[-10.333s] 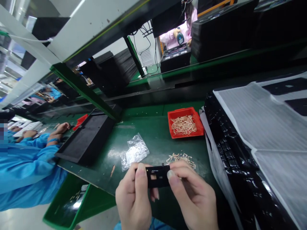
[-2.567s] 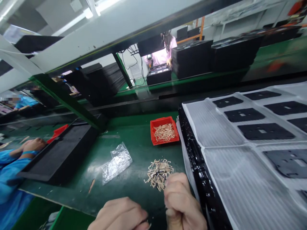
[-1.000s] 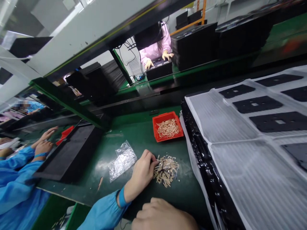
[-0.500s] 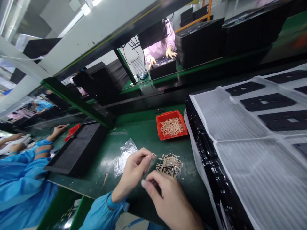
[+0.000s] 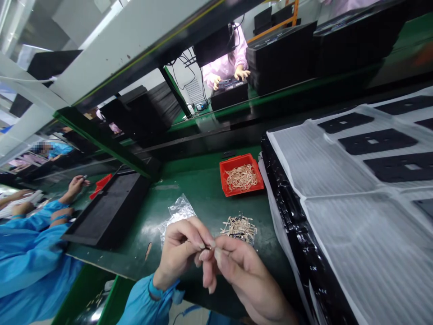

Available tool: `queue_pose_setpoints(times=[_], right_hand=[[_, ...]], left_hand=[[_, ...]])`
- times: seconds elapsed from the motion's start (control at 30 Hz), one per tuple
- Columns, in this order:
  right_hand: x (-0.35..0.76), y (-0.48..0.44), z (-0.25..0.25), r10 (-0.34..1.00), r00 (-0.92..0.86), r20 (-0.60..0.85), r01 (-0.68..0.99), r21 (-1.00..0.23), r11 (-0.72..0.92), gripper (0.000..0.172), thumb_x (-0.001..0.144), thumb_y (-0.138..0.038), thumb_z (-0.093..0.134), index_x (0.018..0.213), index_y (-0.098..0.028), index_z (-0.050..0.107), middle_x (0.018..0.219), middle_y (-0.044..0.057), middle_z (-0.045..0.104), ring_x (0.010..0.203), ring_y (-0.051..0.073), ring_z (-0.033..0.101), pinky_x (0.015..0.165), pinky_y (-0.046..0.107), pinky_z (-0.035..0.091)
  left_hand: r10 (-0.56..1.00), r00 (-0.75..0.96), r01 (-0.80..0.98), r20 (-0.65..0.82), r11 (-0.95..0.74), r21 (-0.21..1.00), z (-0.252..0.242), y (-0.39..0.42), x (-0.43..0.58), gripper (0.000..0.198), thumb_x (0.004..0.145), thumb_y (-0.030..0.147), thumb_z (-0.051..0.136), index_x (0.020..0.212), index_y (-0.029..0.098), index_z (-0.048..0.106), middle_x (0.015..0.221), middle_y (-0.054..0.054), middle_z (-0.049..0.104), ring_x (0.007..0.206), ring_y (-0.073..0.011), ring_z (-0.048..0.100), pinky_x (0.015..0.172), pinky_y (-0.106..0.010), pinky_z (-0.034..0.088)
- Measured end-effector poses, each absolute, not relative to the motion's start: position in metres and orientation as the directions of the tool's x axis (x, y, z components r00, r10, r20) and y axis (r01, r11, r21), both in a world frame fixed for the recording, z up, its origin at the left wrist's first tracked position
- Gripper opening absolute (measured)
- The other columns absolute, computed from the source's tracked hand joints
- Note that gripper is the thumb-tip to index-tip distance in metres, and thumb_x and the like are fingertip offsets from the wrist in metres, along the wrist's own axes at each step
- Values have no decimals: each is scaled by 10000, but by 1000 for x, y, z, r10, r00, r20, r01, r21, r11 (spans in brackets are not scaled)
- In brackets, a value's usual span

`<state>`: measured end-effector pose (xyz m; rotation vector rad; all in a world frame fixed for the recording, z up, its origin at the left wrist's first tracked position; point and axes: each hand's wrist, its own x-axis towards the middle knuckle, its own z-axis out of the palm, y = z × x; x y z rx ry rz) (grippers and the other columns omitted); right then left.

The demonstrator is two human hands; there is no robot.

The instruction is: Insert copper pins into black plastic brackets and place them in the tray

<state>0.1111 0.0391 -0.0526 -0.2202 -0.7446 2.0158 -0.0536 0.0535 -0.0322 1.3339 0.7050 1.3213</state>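
Green worktop (image 5: 199, 183): lies beneath both hands; clock hours here run from where the fingertips meet.
Left hand (image 5: 179, 247): thumb and forefinger pinch a small piece (image 5: 209, 247), dark, partly hidden, too tiny to identify.
Right hand (image 5: 248, 275): thumb and forefinger pinch the same piece, arriving from 4 o'clock.
Loose pile (image 5: 241, 227): pale strips and dark bits, 2 o'clock, near the right hand.
Red tray (image 5: 223, 177): 1 o'clock, beyond the pile, holding pale strips.
Clear bag (image 5: 181, 207): 11 o'clock, partly behind the left hand.
Black tray (image 5: 101, 212): 10 o'clock.
White sheet (image 5: 365, 230): 3 o'clock, bearing flat black plates (image 5: 390, 145).
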Motion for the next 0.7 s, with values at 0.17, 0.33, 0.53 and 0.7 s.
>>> queue_pose_setpoints(times=[0.17,0.33,0.53,0.7], right_hand=[[109,38,-55,817,-559,141,-748,-511,-424,361,956,-503,758,965,-142,749,737,13,707,631,75,630,653,195,518],[106,38,-58,805,-580,127,-744,-485,-459,334,945,-473,778,915,-141,760,686,5,708,596,64,641,633,176,515],[108,38,-57,798,-588,133,-749,-464,-474,327,934,-466,794,946,-139,788,686,11,720,588,60,649,618,164,507],[108,37,-57,801,-577,161,-765,-450,-461,303,964,-445,767,983,-145,805,681,6,718,586,44,644,633,147,497]], left_hand=[[887,289,-281,360,-281,918,-31,62,-57,60,987,106,742,934,126,722,989,-12,769,681,-85,701,547,-173,581],[840,366,-275,400,-314,909,-30,69,-60,58,982,147,762,937,128,729,1006,-19,765,737,-109,713,612,-219,609],[841,381,-262,384,-300,917,-28,69,-61,60,981,143,763,927,131,740,1004,-18,769,774,-115,719,627,-217,606],[859,367,-255,358,-278,926,-28,70,-60,39,973,133,772,935,141,768,998,-11,775,746,-99,705,604,-191,579]])
